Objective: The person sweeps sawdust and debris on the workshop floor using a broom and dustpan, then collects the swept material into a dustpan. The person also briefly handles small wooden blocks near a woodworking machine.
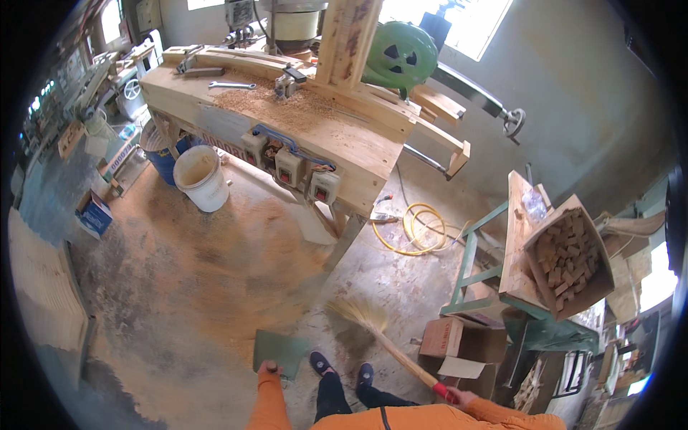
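My left hand (pixel 269 368) is closed at the near edge of a flat green dustpan (pixel 282 347), held low over the floor in front of my feet. In my right hand (pixel 462 398) is the red end of a wooden broom handle. The straw broom (pixel 401 358) slants away to the left, its pale bristles (pixel 358 312) on or close to the concrete. Sawdust (pixel 244 265) coats the floor to the left of the bristles and beyond the dustpan. Both sleeves are orange.
A wooden workbench (pixel 373 147) with a wrench (pixel 231 85) and shavings stands ahead. Beside it are a white bucket (pixel 201 179) and a blue drum (pixel 156 154). A yellow hose (pixel 419 228) lies coiled on the floor. To the right, a box of wood blocks (pixel 573 261) rests above an open carton (pixel 459 344).
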Demonstrator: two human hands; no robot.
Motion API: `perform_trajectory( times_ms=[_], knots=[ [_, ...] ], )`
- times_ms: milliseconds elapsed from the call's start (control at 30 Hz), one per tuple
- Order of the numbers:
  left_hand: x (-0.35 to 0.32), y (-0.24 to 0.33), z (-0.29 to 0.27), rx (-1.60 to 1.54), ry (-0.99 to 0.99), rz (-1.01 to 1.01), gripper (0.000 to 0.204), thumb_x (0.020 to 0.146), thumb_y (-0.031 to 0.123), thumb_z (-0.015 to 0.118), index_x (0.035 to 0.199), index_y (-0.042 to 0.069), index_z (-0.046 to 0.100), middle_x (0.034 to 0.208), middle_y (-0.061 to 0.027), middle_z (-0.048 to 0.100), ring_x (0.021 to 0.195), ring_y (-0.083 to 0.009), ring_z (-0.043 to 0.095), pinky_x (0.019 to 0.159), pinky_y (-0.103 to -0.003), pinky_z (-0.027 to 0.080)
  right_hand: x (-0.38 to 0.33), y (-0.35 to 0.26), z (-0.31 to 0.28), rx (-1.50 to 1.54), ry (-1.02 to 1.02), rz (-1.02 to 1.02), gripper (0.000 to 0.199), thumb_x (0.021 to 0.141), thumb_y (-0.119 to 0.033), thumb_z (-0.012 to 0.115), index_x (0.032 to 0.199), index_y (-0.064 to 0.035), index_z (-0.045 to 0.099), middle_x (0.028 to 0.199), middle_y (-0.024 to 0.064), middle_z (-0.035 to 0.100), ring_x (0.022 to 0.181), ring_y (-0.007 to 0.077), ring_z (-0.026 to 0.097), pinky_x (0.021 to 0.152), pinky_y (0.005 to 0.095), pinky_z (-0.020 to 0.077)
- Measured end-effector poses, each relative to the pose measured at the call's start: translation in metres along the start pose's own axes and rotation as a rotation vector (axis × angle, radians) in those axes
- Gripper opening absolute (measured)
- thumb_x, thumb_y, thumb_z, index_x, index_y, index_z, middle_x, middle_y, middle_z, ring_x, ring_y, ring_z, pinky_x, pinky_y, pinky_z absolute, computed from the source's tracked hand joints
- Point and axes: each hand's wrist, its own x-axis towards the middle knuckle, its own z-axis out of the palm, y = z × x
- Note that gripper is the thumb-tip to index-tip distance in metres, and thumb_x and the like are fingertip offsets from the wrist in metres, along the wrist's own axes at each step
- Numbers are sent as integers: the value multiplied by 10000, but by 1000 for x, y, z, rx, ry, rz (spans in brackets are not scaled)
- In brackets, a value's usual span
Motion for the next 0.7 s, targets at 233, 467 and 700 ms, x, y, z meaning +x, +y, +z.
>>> perform_trajectory(
  times_ms=[233,467,700],
  knots=[
    [57,-37,34,-994,21,-533,332,655,-54,606,957,50,517,915,-77,536,798,-195,495,643,-367,469,-3,23,2,488,-86,152,598,767,-360,564,1300,-219,330,933,102,611,848,219,572,744,338,441],
    [43,-68,74,-320,161,138,422,686,-68,605,1050,104,477,913,-101,558,811,-272,546,596,-379,487,-2,29,-23,765,-249,359,557,757,-244,566,1271,-195,358,840,80,594,680,172,560,589,312,453],
    [-9,-29,98,-981,-207,-747,332,768,138,582,1078,195,477,909,-92,575,689,-274,584,534,-403,452,-43,77,8,1189,-354,575,530,747,-128,569,1243,-171,385,747,59,578,512,125,548,434,287,465]
  ],
)
